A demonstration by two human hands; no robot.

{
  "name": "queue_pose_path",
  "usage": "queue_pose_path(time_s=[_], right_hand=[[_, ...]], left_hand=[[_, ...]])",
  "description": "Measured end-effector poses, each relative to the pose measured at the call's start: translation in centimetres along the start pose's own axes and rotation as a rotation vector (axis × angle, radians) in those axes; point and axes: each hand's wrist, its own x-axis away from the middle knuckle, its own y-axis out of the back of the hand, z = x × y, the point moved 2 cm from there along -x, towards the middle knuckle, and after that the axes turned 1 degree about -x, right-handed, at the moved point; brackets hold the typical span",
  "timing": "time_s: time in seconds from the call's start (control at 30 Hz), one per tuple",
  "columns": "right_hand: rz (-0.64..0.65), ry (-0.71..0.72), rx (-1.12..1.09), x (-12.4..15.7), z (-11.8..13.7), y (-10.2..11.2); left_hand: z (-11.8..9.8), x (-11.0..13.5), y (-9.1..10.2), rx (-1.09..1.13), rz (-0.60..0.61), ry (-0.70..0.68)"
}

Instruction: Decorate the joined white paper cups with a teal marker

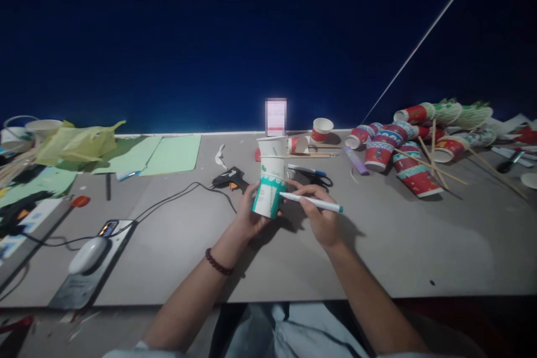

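My left hand [248, 219] is closed around a joined column of paper cups [268, 187], held tilted above the table. The lower cup is white with teal colouring and a scalloped band; the upper part is mostly white. Between the fingers of my right hand [323, 221] is a white marker pen [319, 203] with a teal end. Its tip meets or nearly meets the teal side of the lower cup. Just behind my left hand lies a black hot glue gun [230, 178]. A pair of black-handled scissors [321, 179] and a blue-capped pen [307, 170] lie behind my right hand.
Several decorated red paper cups [380, 154] and wooden sticks [432, 165] are heaped at the right. Green paper sheets [172, 154] and a yellow plastic bag [78, 142] lie at the left. A power strip [31, 235] and a white mouse-shaped object [88, 254] sit nearer me.
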Motion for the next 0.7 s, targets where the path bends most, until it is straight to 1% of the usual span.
queue_pose_path(time_s=[0.17, 0.23, 0.37, 0.57, 0.63, 0.7], right_hand=[[-0.008, 0.012, -0.012, -0.06, -0.07, 0.07], [0.017, 0.009, -0.012, -0.09, 0.03, 0.04], [0.084, -0.046, -0.046, -0.13, 0.22, -0.13], [0.029, -0.020, -0.015, -0.10, 0.23, 0.02], [0.041, -0.026, -0.012, -0.09, 0.16, 0.06], [0.081, -0.042, -0.026, -0.08, 0.07, 0.01]], left_hand=[[-0.02, 0.04, -0.17, 0.001, -0.010, -0.005], [-0.02, 0.00, -0.01, 0.016, -0.008, -0.004], [0.03, -0.13, 0.38, 0.046, 0.017, 0.005], [0.06, -0.10, 0.36, 0.045, 0.011, 0.007], [0.02, -0.05, 0.22, 0.046, 0.026, 0.003], [-0.01, -0.02, 0.11, 0.040, 0.033, 0.005]])
